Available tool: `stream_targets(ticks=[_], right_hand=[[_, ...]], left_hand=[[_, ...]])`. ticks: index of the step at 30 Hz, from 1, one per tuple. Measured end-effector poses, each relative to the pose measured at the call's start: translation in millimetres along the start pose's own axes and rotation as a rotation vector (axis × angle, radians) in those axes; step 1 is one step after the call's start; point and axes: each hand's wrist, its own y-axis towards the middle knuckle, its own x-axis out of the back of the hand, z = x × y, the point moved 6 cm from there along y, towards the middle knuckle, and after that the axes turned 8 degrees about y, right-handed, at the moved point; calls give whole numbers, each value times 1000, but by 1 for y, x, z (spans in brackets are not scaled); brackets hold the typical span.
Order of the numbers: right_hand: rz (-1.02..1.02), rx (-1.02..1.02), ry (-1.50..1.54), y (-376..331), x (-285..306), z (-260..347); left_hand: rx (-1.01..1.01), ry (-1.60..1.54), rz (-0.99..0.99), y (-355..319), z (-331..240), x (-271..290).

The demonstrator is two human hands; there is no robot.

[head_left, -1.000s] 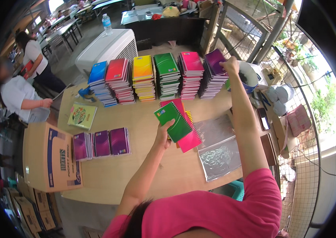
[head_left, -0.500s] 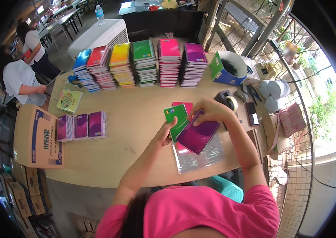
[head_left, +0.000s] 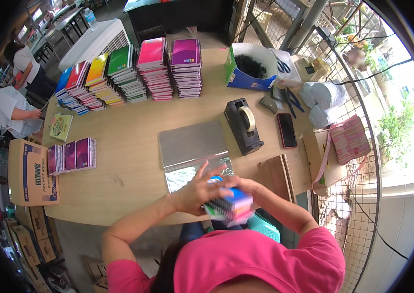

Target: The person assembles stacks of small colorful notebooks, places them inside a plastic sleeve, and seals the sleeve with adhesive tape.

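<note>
Gripping notebook stack (head_left: 230, 205), both hands

We look down on a long wooden table (head_left: 133, 161) in daylight; right of the table, a wire mesh fence (head_left: 363, 161) opens onto greenery, and beyond its far end stand more tables (head_left: 65, 19).
</note>
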Motion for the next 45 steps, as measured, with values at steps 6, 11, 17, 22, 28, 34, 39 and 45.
stream_targets(ticks=[6, 11, 17, 22, 28, 34, 39, 45], right_hand=[[153, -68, 344, -10, 11, -51], [-5, 783, -335, 7, -13, 63], [14, 1253, -909, 59, -48, 92], [-78, 1174, -654, 101, -18, 85], [-66, 1223, -652, 99, -11, 82], [-151, 1293, -749, 95, -6, 72], [-185, 1319, -716, 92, -6, 57], [-272, 1379, -722, 94, -12, 53]], left_hand=[[-285, 202, 71, -12, -32, -31], [624, -759, -528, -40, 81, -13], [549, -360, -754, -56, 133, -25], [649, -572, -885, -69, 172, -63], [655, -776, -735, -66, 182, -71], [621, -596, -762, -70, 168, -81], [499, -592, -993, -76, 156, -79], [571, -574, -1000, -81, 157, -86]])
